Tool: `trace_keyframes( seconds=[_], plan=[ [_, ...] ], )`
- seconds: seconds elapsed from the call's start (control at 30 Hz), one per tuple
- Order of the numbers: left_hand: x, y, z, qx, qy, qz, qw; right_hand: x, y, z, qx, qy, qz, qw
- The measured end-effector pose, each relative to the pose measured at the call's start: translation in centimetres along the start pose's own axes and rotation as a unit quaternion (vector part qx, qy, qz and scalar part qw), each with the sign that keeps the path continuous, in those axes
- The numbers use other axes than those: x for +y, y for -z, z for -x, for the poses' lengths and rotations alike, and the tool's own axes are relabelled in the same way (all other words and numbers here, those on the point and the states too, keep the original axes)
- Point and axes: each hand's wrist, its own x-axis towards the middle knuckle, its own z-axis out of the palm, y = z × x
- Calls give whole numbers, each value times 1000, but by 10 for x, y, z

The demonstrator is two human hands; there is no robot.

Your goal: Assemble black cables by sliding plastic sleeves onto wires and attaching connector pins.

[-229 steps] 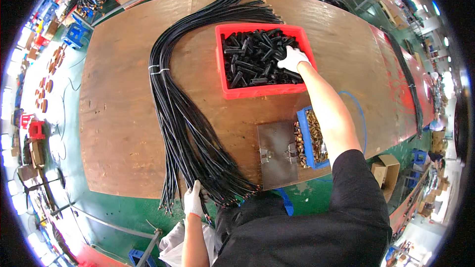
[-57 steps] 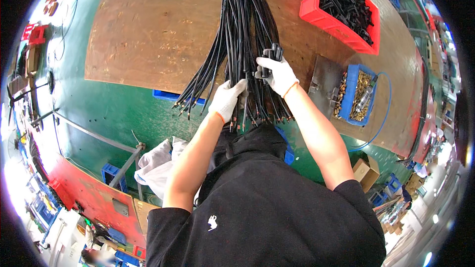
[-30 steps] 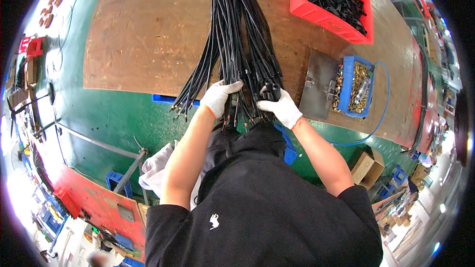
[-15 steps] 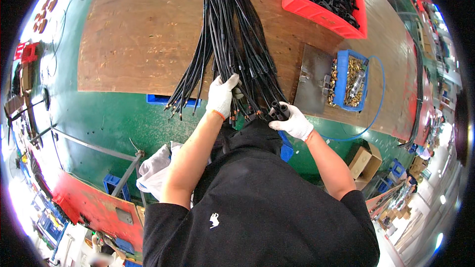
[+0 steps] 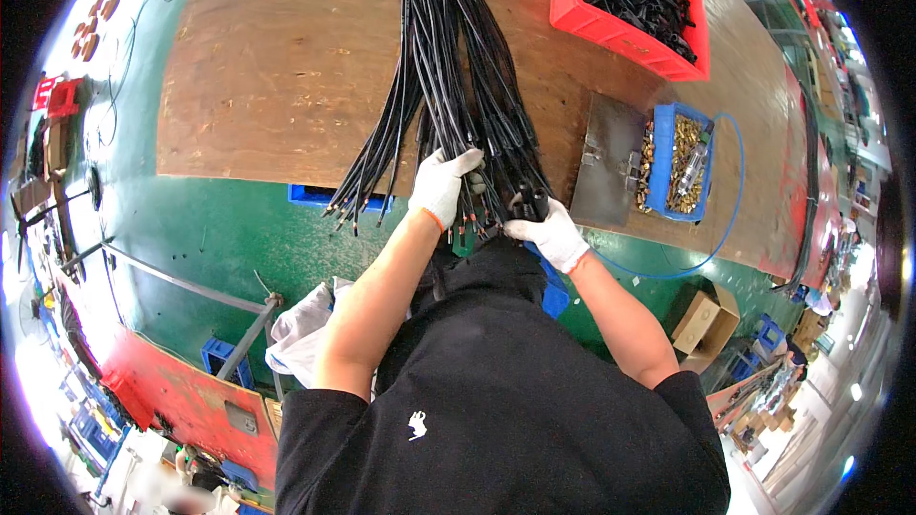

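A thick bundle of long black cables point(image 5: 448, 67) lies along the brown wooden bench top point(image 5: 267, 76), its cut ends fanning over the near edge. My left hand point(image 5: 441, 186), in a white glove, grips several cable ends close to that edge. My right hand point(image 5: 549, 234), also gloved, holds a small black connector part point(image 5: 530, 202) at the cable ends just right of my left hand. Both hands sit close together above my dark shirt.
A red bin point(image 5: 625, 0) of black plastic parts stands at the back right. A blue tray point(image 5: 679, 162) of brass fittings sits beside a grey metal plate point(image 5: 606, 157), with a blue hose point(image 5: 725, 219) looping around. A cardboard box point(image 5: 704, 324) lies on the green floor.
My right hand left the red bin and came to the cable ends with a black part. My left hand moved up onto the cables at the bench edge; the view tilted down.
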Motion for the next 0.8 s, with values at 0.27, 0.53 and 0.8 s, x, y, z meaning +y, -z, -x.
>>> trace_keyframes(
  seconds=[0.27,0.53,0.8],
  plan=[
    [2,25,3,53,-56,-167,983,-41,-60,-73,70,45,-26,996],
    [26,60,11,51,-16,-174,983,-86,-76,-155,119,81,0,990],
    [25,51,5,-32,-33,-103,994,-66,-37,-91,-21,37,29,999]
  ],
)
